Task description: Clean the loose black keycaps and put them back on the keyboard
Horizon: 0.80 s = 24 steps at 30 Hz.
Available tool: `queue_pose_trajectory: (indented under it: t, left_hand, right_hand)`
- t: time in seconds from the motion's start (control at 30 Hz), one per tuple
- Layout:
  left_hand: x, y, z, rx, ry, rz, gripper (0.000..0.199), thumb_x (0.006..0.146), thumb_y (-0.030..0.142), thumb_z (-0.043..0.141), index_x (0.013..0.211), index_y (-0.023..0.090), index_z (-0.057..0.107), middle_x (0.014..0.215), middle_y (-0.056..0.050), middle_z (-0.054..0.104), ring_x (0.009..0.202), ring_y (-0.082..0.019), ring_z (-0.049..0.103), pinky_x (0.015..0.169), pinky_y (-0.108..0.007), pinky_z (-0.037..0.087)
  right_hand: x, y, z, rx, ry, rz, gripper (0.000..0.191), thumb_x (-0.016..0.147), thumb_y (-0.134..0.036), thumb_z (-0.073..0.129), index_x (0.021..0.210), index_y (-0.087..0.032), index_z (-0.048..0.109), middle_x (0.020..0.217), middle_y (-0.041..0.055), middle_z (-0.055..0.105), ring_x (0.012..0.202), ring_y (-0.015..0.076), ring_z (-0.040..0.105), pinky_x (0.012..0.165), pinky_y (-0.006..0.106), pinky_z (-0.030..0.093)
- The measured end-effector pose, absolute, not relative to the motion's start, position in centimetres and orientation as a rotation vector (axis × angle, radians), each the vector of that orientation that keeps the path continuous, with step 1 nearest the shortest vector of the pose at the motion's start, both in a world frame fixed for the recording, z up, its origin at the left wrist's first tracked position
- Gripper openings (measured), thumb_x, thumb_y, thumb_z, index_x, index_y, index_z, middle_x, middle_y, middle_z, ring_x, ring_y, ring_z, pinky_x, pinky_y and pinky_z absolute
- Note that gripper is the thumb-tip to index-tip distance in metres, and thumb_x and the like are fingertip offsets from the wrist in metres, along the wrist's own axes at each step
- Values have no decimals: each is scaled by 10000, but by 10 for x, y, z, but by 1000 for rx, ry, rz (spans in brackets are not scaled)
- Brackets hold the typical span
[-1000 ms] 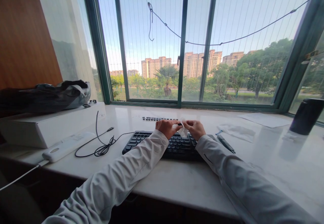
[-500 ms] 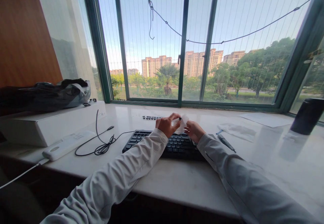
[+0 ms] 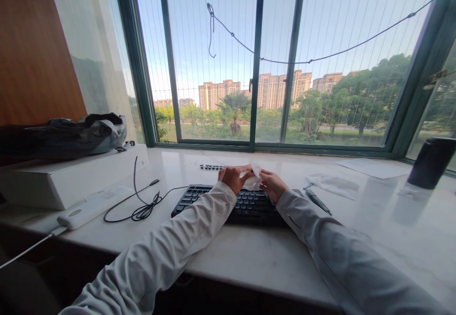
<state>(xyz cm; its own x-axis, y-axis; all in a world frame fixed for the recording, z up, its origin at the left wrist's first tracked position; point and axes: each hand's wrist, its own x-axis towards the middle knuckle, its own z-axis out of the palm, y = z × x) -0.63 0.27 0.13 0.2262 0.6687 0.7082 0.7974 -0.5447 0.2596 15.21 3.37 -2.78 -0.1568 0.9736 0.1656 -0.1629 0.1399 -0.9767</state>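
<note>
Above the black keyboard (image 3: 254,205), my two hands meet at a thin white tissue (image 3: 254,180). My left hand (image 3: 232,178) pinches a small black keycap, now almost wholly covered by the tissue. The fingers of my right hand (image 3: 273,185) are closed on the tissue, pressing it around the keycap. Behind my left hand, several loose black keycaps (image 3: 210,167) lie in a row on the white counter (image 3: 228,253). My forearms hide part of the keyboard.
Left of the keyboard lie a coiled black cable (image 3: 142,212) and a white power strip (image 3: 90,206). A white box (image 3: 57,182) carries a black bag (image 3: 60,137). To the right are a dark pen-like tool (image 3: 318,202), a clear plastic bag (image 3: 335,185), paper (image 3: 372,168) and a black cylinder (image 3: 431,163).
The tissue has been folded over the keycap, which showed plainly between my left fingertips before. My hands stay in nearly the same place.
</note>
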Motion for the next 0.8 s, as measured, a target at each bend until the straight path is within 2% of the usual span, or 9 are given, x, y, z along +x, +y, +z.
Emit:
queue_pose_trajectory:
  t: [0.13,0.27,0.53,0.8]
  left_hand:
    - [-7,4,0,-2328,-1395,-1235,286,821,533,504,975,387,697,1030,44,698,939,-193,655,747,-274,480]
    - [-8,7,-3,-2331,-1384,-1263,260,817,505,533,953,368,708,1002,37,707,915,-180,662,746,-262,480]
    - [-6,8,-4,-2362,-1348,-1290,274,798,504,561,960,340,709,999,22,707,932,-166,656,746,-244,477]
    - [-8,11,-4,-2316,-1354,-1256,339,819,547,500,950,310,704,989,23,712,909,-166,658,732,-245,455]
  right_hand:
    - [152,31,-25,-905,-1197,1324,347,508,-405,781,772,-194,701,755,42,662,651,141,525,584,267,344]
    - [153,33,-25,-898,-1205,1293,333,502,-430,785,728,-197,711,762,39,672,666,138,528,601,264,350]
    - [158,44,-34,-968,-1371,1144,510,514,-612,713,780,-177,726,676,21,659,591,124,505,567,259,336]
    - [158,41,-30,-1049,-1357,1039,538,589,-648,647,826,-171,727,720,26,662,604,124,498,567,262,334]
